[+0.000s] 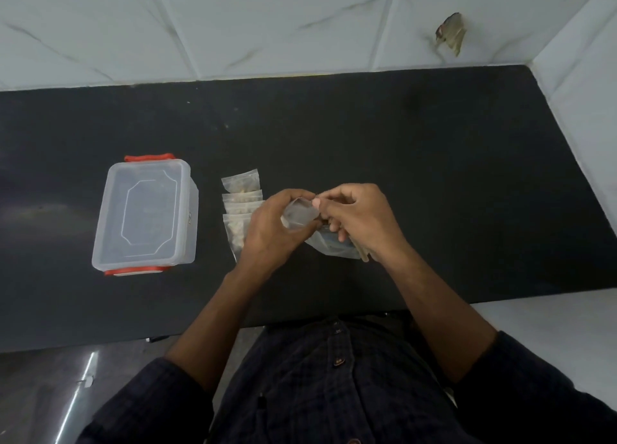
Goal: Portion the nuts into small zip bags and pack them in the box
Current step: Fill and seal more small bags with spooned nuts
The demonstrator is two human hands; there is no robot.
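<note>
Countertop point(367, 136): we see a dark, matte surface spanning the width of the view, backed on the far side by white marble-pattern wall tiles point(267, 26) that also turn the corner at the right.

Box point(147, 213): we locate a clear plastic storage container on the left part of the counter, well apart from the hands. Its translucent lid is seated on top, and red latches point(148, 158) show at its far and near ends.

Filled zip bags point(241, 206): we count about four small clear bags lying in an overlapping column between the box and the hands, just beside the left hand. Pale contents show through the plastic; we cannot identify individual nuts.

Larger clear bag point(329, 243): we see it lying on the counter beneath the right hand, partly hidden. What it contains is not legible.

Left hand point(270, 226): the fingers are curled around a small clear zip bag point(300, 214), raised above the counter, with thumb and fingertips closed on its edge.

Right hand point(359, 220): thumb and forefinger are pinched on the right side of the same small zip bag at its upper edge; the remaining fingers are curled loosely. We cannot tell whether this bag contains anything.
</note>
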